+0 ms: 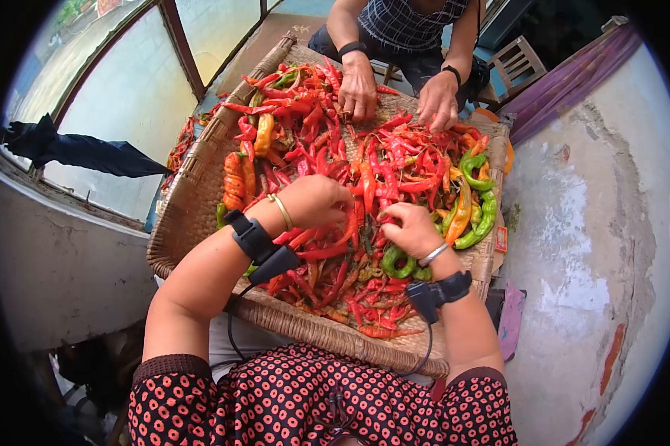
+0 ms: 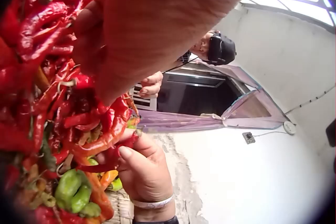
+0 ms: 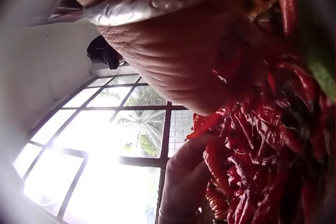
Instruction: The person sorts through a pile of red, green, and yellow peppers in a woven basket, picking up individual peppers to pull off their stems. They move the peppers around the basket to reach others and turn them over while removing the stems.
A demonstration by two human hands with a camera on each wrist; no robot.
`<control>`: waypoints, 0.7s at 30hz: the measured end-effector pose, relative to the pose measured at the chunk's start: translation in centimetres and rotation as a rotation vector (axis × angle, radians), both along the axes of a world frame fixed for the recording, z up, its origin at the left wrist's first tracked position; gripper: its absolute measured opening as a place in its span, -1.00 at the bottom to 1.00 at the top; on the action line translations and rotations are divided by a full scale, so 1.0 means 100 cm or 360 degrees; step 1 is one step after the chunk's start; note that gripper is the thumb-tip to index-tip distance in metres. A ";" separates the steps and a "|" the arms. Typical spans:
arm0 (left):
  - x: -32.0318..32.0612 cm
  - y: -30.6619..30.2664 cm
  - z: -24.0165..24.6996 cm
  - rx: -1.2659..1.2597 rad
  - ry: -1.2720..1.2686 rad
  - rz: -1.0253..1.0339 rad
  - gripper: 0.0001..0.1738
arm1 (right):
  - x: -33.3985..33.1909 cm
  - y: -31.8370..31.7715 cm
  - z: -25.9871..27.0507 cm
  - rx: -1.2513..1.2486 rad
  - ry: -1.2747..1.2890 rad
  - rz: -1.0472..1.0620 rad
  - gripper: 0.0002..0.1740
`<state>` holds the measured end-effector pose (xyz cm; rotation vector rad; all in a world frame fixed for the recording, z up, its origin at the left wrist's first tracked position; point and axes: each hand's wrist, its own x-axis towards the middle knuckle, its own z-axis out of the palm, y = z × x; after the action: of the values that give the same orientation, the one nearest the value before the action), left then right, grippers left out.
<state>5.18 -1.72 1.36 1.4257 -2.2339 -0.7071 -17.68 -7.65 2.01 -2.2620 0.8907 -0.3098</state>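
Red chili peppers (image 1: 324,111) lie heaped over a woven basket tray (image 1: 194,186). My left hand (image 1: 324,201), with a bangle at the wrist, reaches down among red peppers near the middle of the heap. Its fingertips are hidden, and I cannot tell whether they hold one. Just to the right, my right hand (image 1: 413,229) pinches a red chili pepper (image 2: 107,166) between thumb and finger. Below that hand sits a curled green pepper (image 1: 398,262); in the left wrist view, green peppers (image 2: 73,191) lie beside orange ones.
Across the tray another person's hands (image 1: 359,91) touch the far part of the heap. Long green peppers (image 1: 485,221) and an orange one (image 1: 460,212) line the right side. A dark folded umbrella (image 1: 97,154) hangs by the window at left; a bare wall (image 1: 573,245) stands at right.
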 end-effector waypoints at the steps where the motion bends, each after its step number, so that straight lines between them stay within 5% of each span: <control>1: 0.002 0.000 0.003 -0.0057 0.0219 0.0038 -0.76 | -0.003 0.000 0.007 0.0091 -0.0094 -0.0044 -0.76; 3: 0.003 0.000 0.011 -0.0058 0.0271 0.0054 -0.74 | -0.007 -0.001 0.019 0.0660 -0.0258 -0.0189 -0.81; 8: 0.007 0.002 0.011 -0.0054 -0.0085 0.0079 -0.71 | -0.015 0.006 0.039 0.0776 -0.0310 -0.0018 -0.81; 16: 0.006 0.002 0.015 -0.0033 -0.0238 0.0163 -0.73 | -0.020 0.015 0.074 0.0604 -0.0454 0.0150 -0.82; 19: 0.002 -0.002 0.010 0.0069 -0.0111 0.0126 -0.69 | -0.015 0.020 0.084 0.0393 -0.0429 0.0367 -0.83; 21: -0.003 -0.002 0.003 -0.0245 0.0293 0.0188 -0.59 | -0.011 0.023 0.086 0.0367 -0.0444 0.0416 -0.83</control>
<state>4.88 -1.92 1.69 1.3475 -2.0000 -0.5884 -18.81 -5.32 10.57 -2.0287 0.4557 -0.3713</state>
